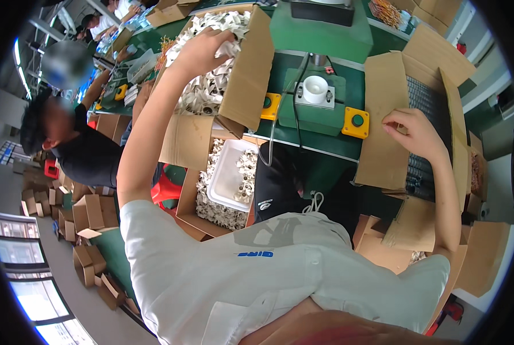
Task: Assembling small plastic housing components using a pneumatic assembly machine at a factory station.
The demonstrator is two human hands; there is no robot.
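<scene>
My left hand (204,52) reaches over a cardboard box (250,75) heaped with small white plastic parts (202,86). Its fingers are bent and apart, with the tips close to the parts. My right hand (412,133) hovers by the inner flap of another cardboard box (383,86), which holds rows of dark grey pieces (421,109). Those right fingers are curled together, and I cannot make out anything in them. Between my hands stands a green press (320,34), with a white round holder (315,89) on its base.
Yellow button boxes (356,122) flank the press base, and a cable hangs in front. Below the left box, a white tray (217,187) rests in a carton of white parts. A co-worker in a dark shirt (90,161) sits at left. More cartons (87,213) stand behind.
</scene>
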